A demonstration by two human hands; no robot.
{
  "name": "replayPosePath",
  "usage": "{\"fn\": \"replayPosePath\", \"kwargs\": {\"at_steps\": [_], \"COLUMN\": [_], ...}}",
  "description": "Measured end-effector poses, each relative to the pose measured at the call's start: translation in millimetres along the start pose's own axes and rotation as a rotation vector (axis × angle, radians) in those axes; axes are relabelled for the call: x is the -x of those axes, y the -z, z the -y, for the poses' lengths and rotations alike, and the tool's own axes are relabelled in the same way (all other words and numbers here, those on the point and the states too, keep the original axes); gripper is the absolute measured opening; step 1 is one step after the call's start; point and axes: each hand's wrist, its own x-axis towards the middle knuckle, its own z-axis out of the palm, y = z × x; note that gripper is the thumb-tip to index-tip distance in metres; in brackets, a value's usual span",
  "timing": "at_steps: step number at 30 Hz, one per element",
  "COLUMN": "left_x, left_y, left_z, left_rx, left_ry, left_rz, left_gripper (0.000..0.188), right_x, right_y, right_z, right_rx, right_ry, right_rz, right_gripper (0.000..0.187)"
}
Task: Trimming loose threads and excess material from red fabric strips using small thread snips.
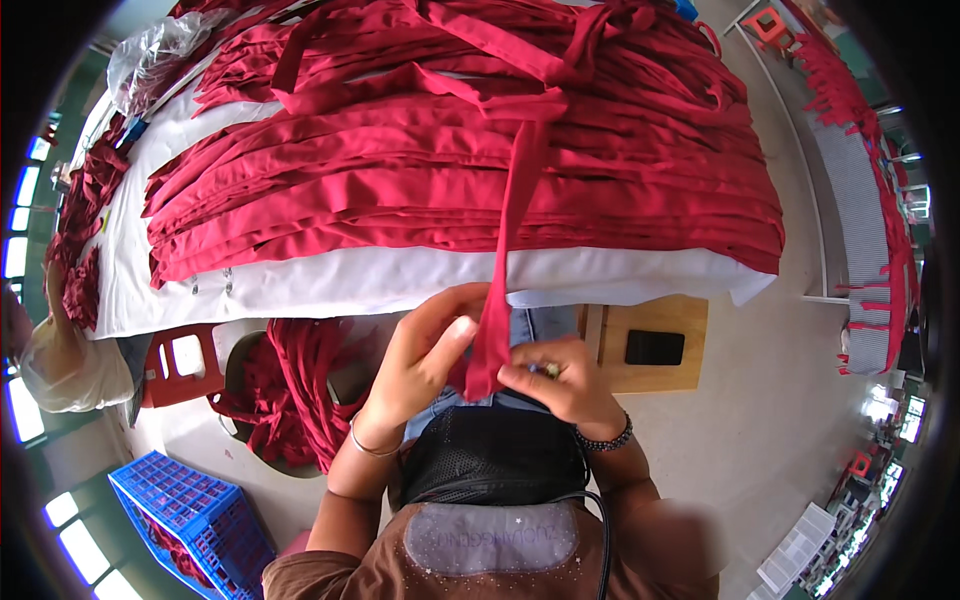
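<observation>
The right hand [565, 380] is pinching a long, flat, crimson fabric strip [492, 345] near its lower end, while the left hand [412, 355] is curving around its other side, its fingers partly hidden, their grip unclear. The strip is hanging off the white-cloth-covered counter [330, 290], trailing across layered crimson fabric bands [350, 200].

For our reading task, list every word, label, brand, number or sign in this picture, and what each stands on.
Brown shirt: lettering on its grey chest panel, which I won't copy out.
White cloth: small dark marks by its front edge, too small to read.
Red strip: none visible.
</observation>
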Motion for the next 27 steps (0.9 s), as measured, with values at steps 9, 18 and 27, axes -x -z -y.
{"fn": "replayPosePath", "kwargs": {"at_steps": [9,18,27], "left_x": [7.0,12.4,0.5], "left_y": [-7.6,-2.6,-7.1], "left_z": [8.5,15.0,4.6], "left_rx": [-0.087,-0.41,0.08], "left_ry": [-0.03,-0.047,-0.066], "left_rz": [0.013,0.13,-0.109], "left_gripper": [0.018,0.026,0.033], "right_x": [-4.0,-19.0,-2.1], "right_y": [3.5,8.8,11.0], "right_z": [-16.5,-9.1,-1.4], "right_rx": [-0.173,-0.108,0.074], "right_ry": [-0.083,-0.06,0.027], "right_rz": [-0.334,-0.498,0.05], "right_gripper": [0.024,0.019,0.014]}}
